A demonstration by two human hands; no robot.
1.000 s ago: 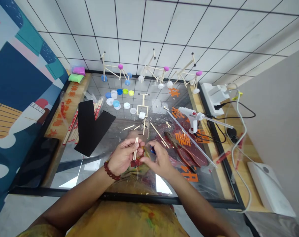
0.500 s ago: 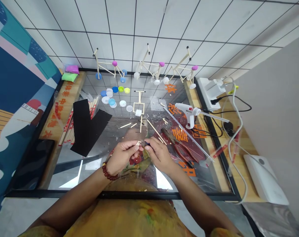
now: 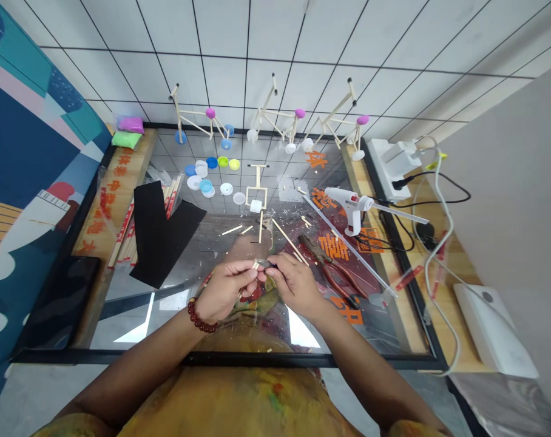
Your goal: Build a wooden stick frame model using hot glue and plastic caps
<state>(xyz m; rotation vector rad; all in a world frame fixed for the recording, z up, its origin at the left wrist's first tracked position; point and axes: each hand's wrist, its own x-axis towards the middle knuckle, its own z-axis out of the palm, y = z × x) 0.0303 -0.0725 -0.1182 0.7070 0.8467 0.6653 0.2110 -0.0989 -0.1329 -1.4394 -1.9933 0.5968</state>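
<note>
My left hand (image 3: 225,288), with a bead bracelet at the wrist, pinches a short piece of wooden stick (image 3: 256,265) between thumb and fingers. My right hand (image 3: 296,284) grips a small knife (image 3: 265,263), its metal blade against the stick's end and its handle mostly hidden. Both hands meet low over the glass tabletop. Beyond them lies a small wooden stick frame (image 3: 258,189) with a white square piece on it. Loose stick pieces (image 3: 231,230) and shavings lie around, and a longer stick (image 3: 287,238) rests just past my right hand.
Red-handled pliers (image 3: 337,279) and a white glue gun (image 3: 351,206) lie right, with cables and a power strip (image 3: 387,170). Bottle caps (image 3: 206,185), black sheets (image 3: 159,243) and bundled sticks (image 3: 125,243) are left. Three stick tricycle models (image 3: 278,121) stand at the back.
The knife blade shows more clearly at the stick's end, having shifted slightly. My hands stay almost in place; the view has moved a little.
</note>
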